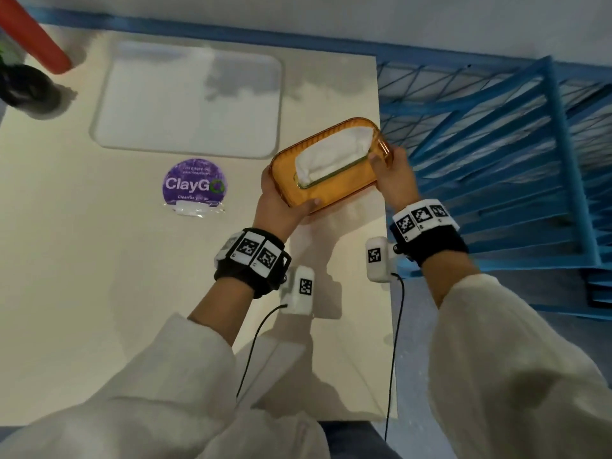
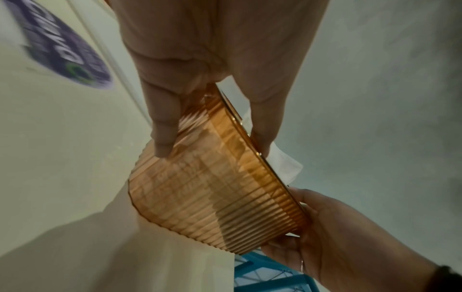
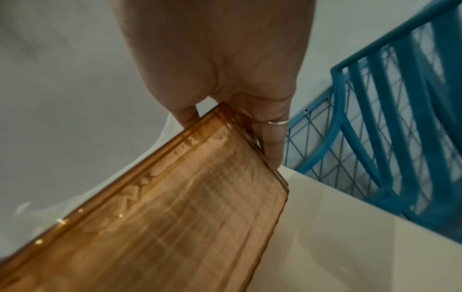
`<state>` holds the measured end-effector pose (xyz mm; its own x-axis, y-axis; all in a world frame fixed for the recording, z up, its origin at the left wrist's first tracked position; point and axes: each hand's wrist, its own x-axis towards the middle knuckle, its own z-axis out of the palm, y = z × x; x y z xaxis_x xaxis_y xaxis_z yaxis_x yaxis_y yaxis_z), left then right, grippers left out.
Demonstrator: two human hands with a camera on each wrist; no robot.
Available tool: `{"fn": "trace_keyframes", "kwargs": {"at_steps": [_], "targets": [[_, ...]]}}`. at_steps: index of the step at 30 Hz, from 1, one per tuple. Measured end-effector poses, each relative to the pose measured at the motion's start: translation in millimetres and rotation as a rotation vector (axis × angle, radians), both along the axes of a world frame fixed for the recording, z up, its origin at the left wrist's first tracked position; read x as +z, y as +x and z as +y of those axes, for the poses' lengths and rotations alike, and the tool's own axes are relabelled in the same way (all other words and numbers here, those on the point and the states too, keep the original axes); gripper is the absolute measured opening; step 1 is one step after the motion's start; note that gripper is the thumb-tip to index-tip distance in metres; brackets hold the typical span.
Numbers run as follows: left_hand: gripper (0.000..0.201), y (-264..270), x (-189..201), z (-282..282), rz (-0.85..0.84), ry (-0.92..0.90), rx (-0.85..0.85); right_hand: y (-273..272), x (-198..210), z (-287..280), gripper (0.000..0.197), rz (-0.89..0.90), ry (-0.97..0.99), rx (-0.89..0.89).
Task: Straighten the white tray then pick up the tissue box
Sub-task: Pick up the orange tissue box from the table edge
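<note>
An amber see-through tissue box point(image 1: 337, 183) with white tissue point(image 1: 331, 154) poking from its top slot is held up above the table's right side. My left hand point(image 1: 281, 200) grips its near-left end, thumb on the front edge, fingers underneath. My right hand point(image 1: 394, 180) grips its far-right end, thumb on the lid. The left wrist view shows the box's ribbed side point(image 2: 212, 187) between thumb and fingers. Its flat underside point(image 3: 162, 217) fills the right wrist view. The white tray point(image 1: 188, 101) lies flat on the table behind, square to the table's edges.
A cream table point(image 1: 82, 276) carries a round purple "ClayGo" sticker point(image 1: 194, 183). A red cylinder point(image 1: 33, 34) and a dark object point(image 1: 26, 87) sit at the far left. Blue metal racks point(image 1: 496, 160) stand just past the table's right edge.
</note>
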<state>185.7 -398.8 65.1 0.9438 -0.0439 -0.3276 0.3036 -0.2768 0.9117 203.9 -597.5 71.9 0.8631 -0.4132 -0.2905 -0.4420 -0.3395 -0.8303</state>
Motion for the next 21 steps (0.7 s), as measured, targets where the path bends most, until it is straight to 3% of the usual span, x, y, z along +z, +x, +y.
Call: {"fn": "trace_keyframes", "kwargs": {"at_steps": [10,21], "targets": [[0.097,118.0,-17.1,-45.5,-0.015,0.092,0.008,115.0,-23.8,-38.0,0.036,-0.012,-0.053,0.006],[0.088,163.6,-36.3,-54.7,-0.034,0.142,-0.005,144.2,-47.3,-49.4,0.043,-0.131,-0.036,0.031]]}}
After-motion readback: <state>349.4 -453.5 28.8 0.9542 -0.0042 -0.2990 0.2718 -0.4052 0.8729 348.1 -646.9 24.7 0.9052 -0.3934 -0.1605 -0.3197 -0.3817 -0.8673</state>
